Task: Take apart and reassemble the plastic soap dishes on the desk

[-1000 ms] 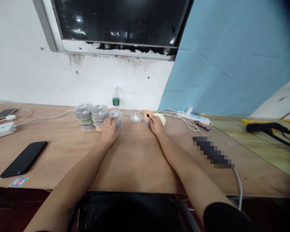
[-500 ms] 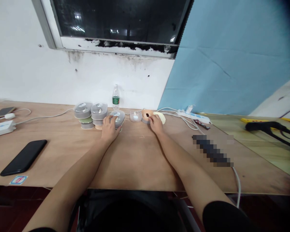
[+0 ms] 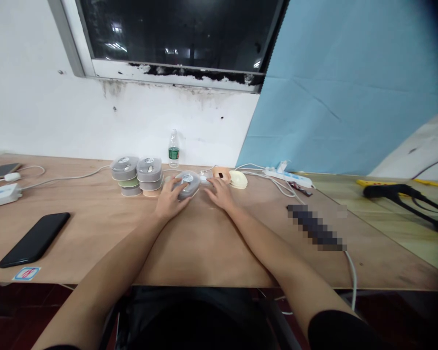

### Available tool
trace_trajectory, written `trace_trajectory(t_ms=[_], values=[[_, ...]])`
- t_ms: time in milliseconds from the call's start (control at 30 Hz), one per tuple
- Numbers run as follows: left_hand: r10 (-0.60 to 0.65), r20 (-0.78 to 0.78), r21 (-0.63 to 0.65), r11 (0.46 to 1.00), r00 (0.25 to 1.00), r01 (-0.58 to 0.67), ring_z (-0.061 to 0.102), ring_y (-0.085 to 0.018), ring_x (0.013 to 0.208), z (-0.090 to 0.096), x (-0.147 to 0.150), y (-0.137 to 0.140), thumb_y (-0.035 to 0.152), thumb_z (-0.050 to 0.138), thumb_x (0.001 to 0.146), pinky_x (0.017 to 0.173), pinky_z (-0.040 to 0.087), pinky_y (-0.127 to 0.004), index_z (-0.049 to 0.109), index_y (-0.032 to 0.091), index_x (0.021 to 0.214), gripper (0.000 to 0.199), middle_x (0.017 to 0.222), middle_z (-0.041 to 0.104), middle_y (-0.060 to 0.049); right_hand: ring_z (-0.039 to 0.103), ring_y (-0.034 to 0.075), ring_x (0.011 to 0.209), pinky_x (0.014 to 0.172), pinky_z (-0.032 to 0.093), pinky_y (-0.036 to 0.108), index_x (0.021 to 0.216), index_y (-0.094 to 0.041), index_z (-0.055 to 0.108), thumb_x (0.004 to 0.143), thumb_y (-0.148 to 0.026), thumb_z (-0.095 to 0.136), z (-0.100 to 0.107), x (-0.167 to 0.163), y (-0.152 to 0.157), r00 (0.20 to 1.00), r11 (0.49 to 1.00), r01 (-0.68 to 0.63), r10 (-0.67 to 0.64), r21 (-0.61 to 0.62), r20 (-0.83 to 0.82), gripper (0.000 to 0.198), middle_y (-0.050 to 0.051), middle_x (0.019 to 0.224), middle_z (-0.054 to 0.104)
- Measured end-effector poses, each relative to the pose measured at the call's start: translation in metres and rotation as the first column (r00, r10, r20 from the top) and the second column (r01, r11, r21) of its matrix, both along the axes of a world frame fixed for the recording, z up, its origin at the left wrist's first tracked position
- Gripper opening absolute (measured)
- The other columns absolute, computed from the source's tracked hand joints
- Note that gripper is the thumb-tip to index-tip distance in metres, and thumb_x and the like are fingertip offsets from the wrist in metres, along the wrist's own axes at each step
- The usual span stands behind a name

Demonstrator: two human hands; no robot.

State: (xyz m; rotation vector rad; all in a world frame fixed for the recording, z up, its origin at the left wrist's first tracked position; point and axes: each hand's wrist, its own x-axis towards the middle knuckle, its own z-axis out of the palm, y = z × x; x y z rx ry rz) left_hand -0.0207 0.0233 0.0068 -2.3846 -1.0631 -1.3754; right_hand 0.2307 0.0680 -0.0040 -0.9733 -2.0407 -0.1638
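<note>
My left hand (image 3: pixel 171 198) has its fingers and thumb against the left side of a small grey container with a clear lid (image 3: pixel 189 181), which sits at an angle on the table. To its right, my right hand (image 3: pixel 221 193) reaches in with fingers stretched and thumb apart, holding nothing I can see. Just beyond its fingertips lies a clear lid (image 3: pixel 204 175), partly hidden. An orange piece with a dark slot (image 3: pixel 222 172) and a stack of cream lids (image 3: pixel 238 179) lie behind and right of that hand.
Two stacks of lidded containers (image 3: pixel 124 168) stand left of my hands. A plastic bottle (image 3: pixel 173 153) is by the wall. A black phone (image 3: pixel 35 239) lies front left, power strips (image 3: pixel 290 178) and cables at both sides. A pixelated dark object (image 3: pixel 317 227) lies right.
The grey container has shifted right and turned under my left hand. My right hand has left the orange piece and moved left towards the container.
</note>
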Motion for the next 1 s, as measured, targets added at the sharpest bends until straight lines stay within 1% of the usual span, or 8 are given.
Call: trace_trajectory(t_ms=[100,200,300,400,567,767,900,1000], values=[[-0.071,0.001,-0.035,0.997,0.997,0.071,0.043,-0.028,0.127,0.003,0.007,-0.012,0.04,0.065,0.081,0.107,0.038,-0.047,0.056,0.023,0.123,0.046,0.128,0.05,-0.011,0.057,0.027,0.101,0.084,0.049,0.042,0.131,-0.018,0.047,0.088,-0.049,0.051,0.001,-0.003,-0.005,0.996,0.995,-0.086,0.087,-0.047,0.005,0.053,0.015,0.117,0.059],[-0.11,0.029,-0.097,0.989,0.994,0.112,0.049,-0.027,0.121,0.002,0.013,-0.017,0.042,0.066,0.08,0.104,0.041,-0.045,0.057,0.023,0.122,0.046,0.126,0.051,-0.011,0.059,0.024,0.088,0.077,0.05,0.039,0.133,-0.016,0.045,0.086,-0.059,0.049,0.0,0.004,-0.007,0.992,0.987,-0.128,0.128,-0.093,-0.009,0.064,0.014,0.111,0.061],[-0.149,0.03,-0.146,0.978,0.988,0.152,0.051,-0.026,0.119,-0.001,0.015,-0.018,0.042,0.067,0.079,0.103,0.043,-0.045,0.056,0.023,0.122,0.049,0.124,0.052,-0.011,0.06,0.021,0.078,0.072,0.05,0.036,0.13,-0.015,0.049,0.085,-0.063,0.047,-0.001,0.009,-0.008,0.989,0.978,-0.145,0.149,-0.15,0.012,0.066,0.012,0.104,0.064],[-0.154,0.046,-0.172,0.972,0.987,0.16,0.051,-0.026,0.119,-0.001,0.015,-0.018,0.042,0.067,0.08,0.103,0.043,-0.044,0.056,0.022,0.123,0.048,0.125,0.052,-0.011,0.06,0.021,0.074,0.069,0.049,0.034,0.126,-0.014,0.054,0.085,-0.063,0.046,-0.001,0.009,-0.01,0.992,0.981,-0.118,0.122,-0.156,0.016,0.065,0.011,0.097,0.066],[-0.149,0.084,-0.17,0.972,0.985,0.162,0.049,-0.026,0.122,0.003,0.014,-0.019,0.04,0.065,0.081,0.105,0.041,-0.044,0.053,0.022,0.125,0.049,0.128,0.049,-0.012,0.06,0.02,0.073,0.068,0.05,0.034,0.128,-0.015,0.054,0.085,-0.065,0.045,0.0,0.003,-0.012,0.994,0.988,-0.089,0.081,-0.126,-0.07,0.066,0.012,0.102,0.066],[-0.202,0.047,-0.15,0.967,0.978,0.207,0.044,-0.03,0.128,0.002,0.016,-0.017,0.038,0.071,0.074,0.108,0.038,-0.047,0.038,0.021,0.136,0.072,0.135,0.045,-0.014,0.061,0.019,0.071,0.066,0.051,0.032,0.123,-0.016,0.058,0.086,-0.067,0.04,-0.003,0.002,-0.008,0.981,0.988,-0.061,0.033,-0.141,-0.192,0.065,0.01,0.096,0.066],[-0.166,0.088,-0.156,0.972,0.982,0.178,0.045,-0.03,0.126,0.002,0.016,-0.015,0.037,0.071,0.074,0.107,0.038,-0.048,0.034,0.021,0.138,0.076,0.133,0.048,-0.013,0.064,0.022,0.081,0.074,0.052,0.035,0.126,-0.018,0.056,0.09,-0.063,0.036,-0.003,0.002,-0.007,0.993,0.995,-0.008,-0.003,-0.095,-0.119,0.061,0.011,0.1,0.068],[-0.116,0.131,-0.164,0.977,0.985,0.137,0.045,-0.029,0.126,0.004,0.013,-0.015,0.037,0.07,0.075,0.106,0.039,-0.047,0.034,0.021,0.138,0.074,0.134,0.047,-0.013,0.064,0.023,0.089,0.081,0.051,0.038,0.132,-0.018,0.051,0.094,-0.057,0.033,0.0,0.002,-0.007,0.999,0.998,-0.031,0.03,-0.051,-0.011,0.057,0.012,0.105,0.067]])
